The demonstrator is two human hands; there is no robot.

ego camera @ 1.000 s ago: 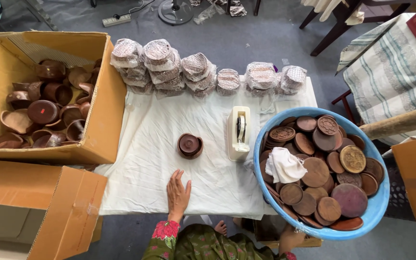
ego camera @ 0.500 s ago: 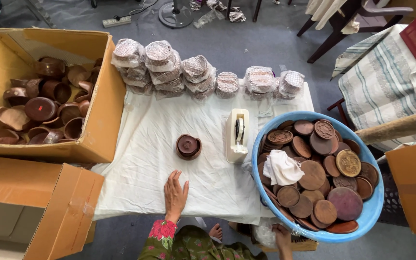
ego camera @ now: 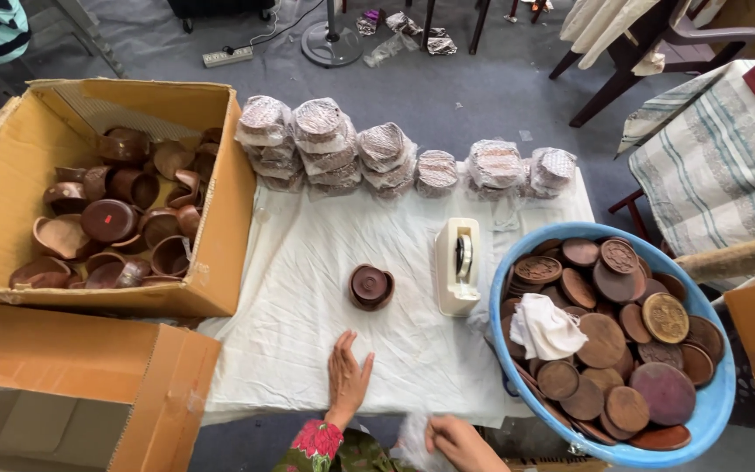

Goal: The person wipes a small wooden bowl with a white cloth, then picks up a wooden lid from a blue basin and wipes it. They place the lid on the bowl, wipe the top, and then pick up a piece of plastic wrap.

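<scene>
Two hands: left hand (ego camera: 347, 379) flat, grip open, on bare white cloth (ego camera: 308, 288); right hand (ego camera: 458, 440) grip unclear at its edge.

We count two cardboard boxes (ego camera: 107, 192) (ego camera: 80, 385), one blue basin (ego camera: 709, 411) of brown discs, one tape dispenser (ego camera: 458, 265), one white rag (ego camera: 545, 327), and six stacks of wrapped discs (ego camera: 395, 157).
</scene>
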